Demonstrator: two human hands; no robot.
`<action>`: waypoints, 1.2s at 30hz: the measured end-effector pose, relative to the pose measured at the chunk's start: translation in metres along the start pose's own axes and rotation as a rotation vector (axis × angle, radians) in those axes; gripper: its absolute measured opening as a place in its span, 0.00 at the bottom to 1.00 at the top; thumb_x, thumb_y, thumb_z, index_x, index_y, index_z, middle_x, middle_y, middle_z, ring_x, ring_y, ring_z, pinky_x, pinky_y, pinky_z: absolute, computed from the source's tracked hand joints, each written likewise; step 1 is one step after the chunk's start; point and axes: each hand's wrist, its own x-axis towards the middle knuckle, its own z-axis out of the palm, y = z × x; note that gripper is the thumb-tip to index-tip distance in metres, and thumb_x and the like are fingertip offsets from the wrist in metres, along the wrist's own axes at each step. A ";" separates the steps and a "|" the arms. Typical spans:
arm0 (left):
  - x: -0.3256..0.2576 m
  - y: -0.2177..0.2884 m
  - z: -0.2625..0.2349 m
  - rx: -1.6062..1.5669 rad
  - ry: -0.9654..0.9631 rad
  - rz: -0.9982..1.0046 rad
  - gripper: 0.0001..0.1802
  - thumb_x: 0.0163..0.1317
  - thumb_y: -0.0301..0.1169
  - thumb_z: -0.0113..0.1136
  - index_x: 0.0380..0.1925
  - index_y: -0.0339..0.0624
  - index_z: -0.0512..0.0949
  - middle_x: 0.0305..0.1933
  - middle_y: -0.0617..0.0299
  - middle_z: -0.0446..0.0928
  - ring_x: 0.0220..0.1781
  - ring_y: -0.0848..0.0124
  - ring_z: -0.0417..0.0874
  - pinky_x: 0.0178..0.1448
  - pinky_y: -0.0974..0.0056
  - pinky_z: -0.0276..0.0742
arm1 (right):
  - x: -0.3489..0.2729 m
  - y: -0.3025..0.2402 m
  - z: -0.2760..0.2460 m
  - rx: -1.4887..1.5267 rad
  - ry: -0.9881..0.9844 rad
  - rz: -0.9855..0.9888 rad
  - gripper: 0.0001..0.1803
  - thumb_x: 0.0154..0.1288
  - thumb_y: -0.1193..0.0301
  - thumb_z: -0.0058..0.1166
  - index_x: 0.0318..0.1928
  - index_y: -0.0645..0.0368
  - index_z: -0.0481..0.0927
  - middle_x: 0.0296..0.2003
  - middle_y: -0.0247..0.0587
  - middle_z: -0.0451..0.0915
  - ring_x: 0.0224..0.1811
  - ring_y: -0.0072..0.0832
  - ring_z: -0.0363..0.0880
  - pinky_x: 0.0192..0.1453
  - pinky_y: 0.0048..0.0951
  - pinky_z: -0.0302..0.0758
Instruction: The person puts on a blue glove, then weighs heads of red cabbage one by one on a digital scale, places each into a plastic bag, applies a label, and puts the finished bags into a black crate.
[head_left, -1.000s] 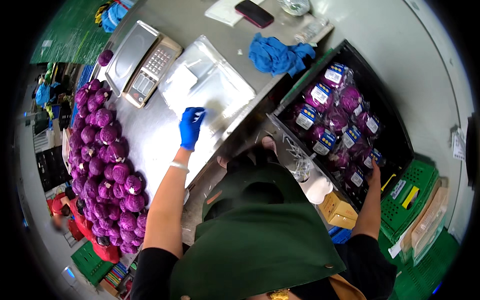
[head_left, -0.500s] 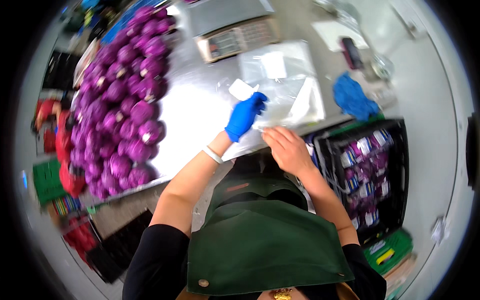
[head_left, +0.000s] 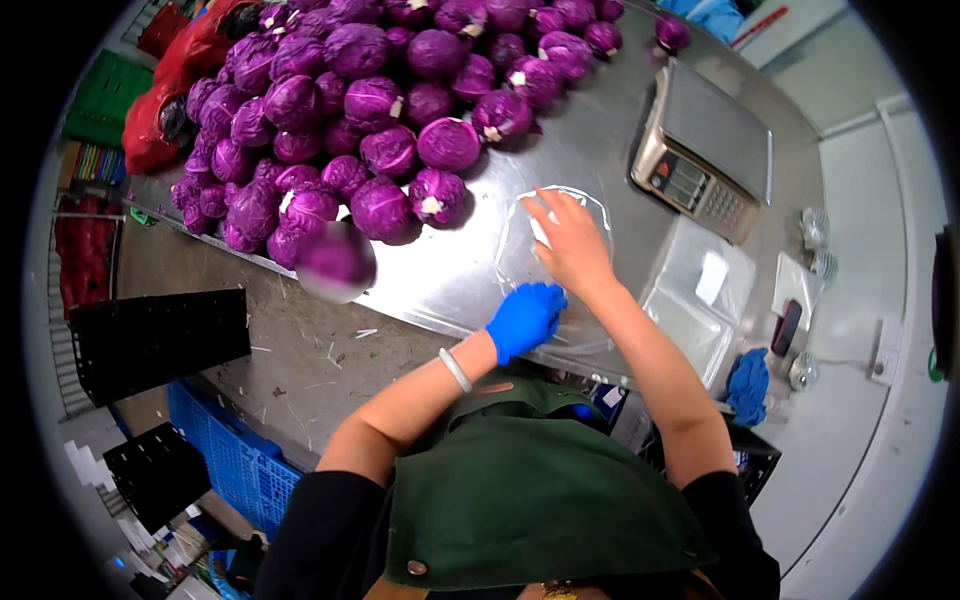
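A clear plastic bag (head_left: 510, 250) lies on the steel table in front of me, with a small white label partly hidden under my fingers. My right hand (head_left: 572, 245), bare, rests over the bag with its fingers spread. Nearer to me, my left hand (head_left: 527, 322) in a blue glove has its fingers curled closed at the bag's near end; the plastic inside the grip is mostly hidden. Left of both hands, a red cabbage (head_left: 336, 262), smeared by motion, is at the table's front edge beside the heap of red cabbages (head_left: 385, 155).
A scale (head_left: 705, 150) stands at the right, beyond a stack of clear bags (head_left: 690, 290). Near the wall lie a crumpled blue glove (head_left: 747, 387) and a dark phone-like object (head_left: 786, 327). Black crates (head_left: 160, 340) and a blue crate (head_left: 230, 450) stand left on the floor.
My view has swung left toward the cabbages. A bag now lies apart from the stack, under my right hand, whose fingers have spread. One cabbage is blurred at the table edge.
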 end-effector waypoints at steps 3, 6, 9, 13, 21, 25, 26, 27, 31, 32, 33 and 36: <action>-0.003 0.007 -0.011 -0.047 -0.062 -0.043 0.14 0.50 0.25 0.56 0.40 0.41 0.78 0.46 0.56 0.75 0.44 0.55 0.77 0.48 0.54 0.74 | 0.094 0.010 0.060 -0.339 -0.019 -0.375 0.33 0.56 0.75 0.52 0.65 0.45 0.65 0.66 0.44 0.61 0.67 0.45 0.59 0.69 0.47 0.59; -0.010 -0.007 0.001 -0.162 0.005 0.029 0.16 0.48 0.22 0.56 0.40 0.42 0.79 0.49 0.56 0.75 0.46 0.56 0.77 0.51 0.56 0.75 | 0.164 0.024 0.108 -0.508 -0.058 -0.586 0.26 0.64 0.67 0.44 0.64 0.42 0.66 0.66 0.44 0.61 0.67 0.44 0.60 0.68 0.51 0.57; -0.018 -0.013 -0.007 -0.246 -0.067 0.001 0.19 0.46 0.19 0.54 0.40 0.45 0.81 0.50 0.57 0.75 0.49 0.57 0.77 0.52 0.57 0.75 | 0.193 0.036 0.132 -0.534 -0.112 -0.699 0.24 0.62 0.68 0.46 0.61 0.42 0.69 0.61 0.42 0.65 0.63 0.45 0.64 0.60 0.48 0.68; -0.024 -0.033 -0.014 -0.216 -0.197 0.024 0.23 0.46 0.18 0.54 0.44 0.49 0.82 0.55 0.58 0.75 0.52 0.58 0.77 0.54 0.58 0.75 | 0.205 0.041 0.128 -0.464 -0.259 -0.681 0.32 0.54 0.68 0.58 0.61 0.43 0.67 0.62 0.44 0.64 0.64 0.47 0.62 0.59 0.47 0.69; -0.001 -0.046 -0.020 -0.254 -0.208 -0.023 0.20 0.52 0.21 0.55 0.47 0.46 0.81 0.52 0.56 0.78 0.51 0.57 0.78 0.57 0.57 0.74 | 0.138 0.026 0.036 0.457 0.062 0.140 0.46 0.38 0.64 0.73 0.61 0.53 0.65 0.58 0.46 0.66 0.63 0.41 0.65 0.66 0.38 0.66; 0.018 -0.041 -0.027 -0.485 0.293 0.003 0.15 0.52 0.29 0.60 0.42 0.44 0.80 0.40 0.54 0.80 0.44 0.54 0.80 0.49 0.53 0.76 | -0.021 0.025 0.027 2.101 -0.278 0.936 0.50 0.46 0.48 0.67 0.68 0.50 0.61 0.66 0.45 0.62 0.68 0.39 0.63 0.71 0.45 0.61; 0.016 -0.053 -0.014 -0.723 0.183 -0.075 0.16 0.53 0.30 0.60 0.44 0.44 0.80 0.42 0.53 0.80 0.45 0.54 0.80 0.50 0.54 0.76 | -0.050 0.005 0.022 2.351 -0.205 0.913 0.49 0.46 0.48 0.67 0.67 0.51 0.62 0.67 0.44 0.62 0.68 0.39 0.62 0.71 0.47 0.61; 0.022 -0.048 -0.043 -0.605 0.044 -0.088 0.17 0.54 0.31 0.60 0.46 0.45 0.79 0.45 0.53 0.80 0.47 0.54 0.80 0.51 0.56 0.76 | -0.073 -0.003 0.020 2.477 -0.133 0.893 0.49 0.46 0.48 0.67 0.67 0.52 0.63 0.67 0.44 0.62 0.68 0.39 0.62 0.71 0.48 0.60; 0.023 -0.034 -0.084 -0.673 -0.125 0.030 0.30 0.58 0.22 0.59 0.63 0.42 0.67 0.61 0.51 0.70 0.56 0.57 0.78 0.61 0.59 0.73 | -0.129 -0.022 0.019 2.400 0.041 0.889 0.50 0.50 0.50 0.66 0.69 0.54 0.58 0.66 0.44 0.62 0.68 0.39 0.62 0.70 0.47 0.62; 0.018 -0.035 -0.075 -0.616 -0.097 0.121 0.37 0.55 0.16 0.54 0.67 0.45 0.61 0.67 0.53 0.64 0.54 0.55 0.79 0.57 0.59 0.76 | -0.134 -0.022 0.018 2.094 0.125 0.989 0.49 0.53 0.53 0.64 0.70 0.55 0.54 0.66 0.44 0.61 0.67 0.39 0.63 0.69 0.46 0.63; 0.015 -0.028 -0.078 -0.613 -0.115 0.129 0.37 0.55 0.16 0.54 0.67 0.45 0.61 0.67 0.53 0.64 0.54 0.55 0.79 0.57 0.59 0.76 | -0.136 -0.024 0.015 1.786 0.203 1.068 0.49 0.56 0.56 0.63 0.72 0.55 0.50 0.66 0.44 0.61 0.67 0.39 0.63 0.68 0.44 0.65; -0.001 -0.004 -0.061 -0.359 -0.260 0.110 0.48 0.46 0.10 0.46 0.71 0.55 0.54 0.74 0.60 0.55 0.53 0.52 0.80 0.45 0.58 0.79 | -0.131 -0.033 0.006 1.609 0.241 1.289 0.46 0.62 0.65 0.58 0.73 0.55 0.44 0.65 0.47 0.60 0.65 0.39 0.64 0.66 0.42 0.67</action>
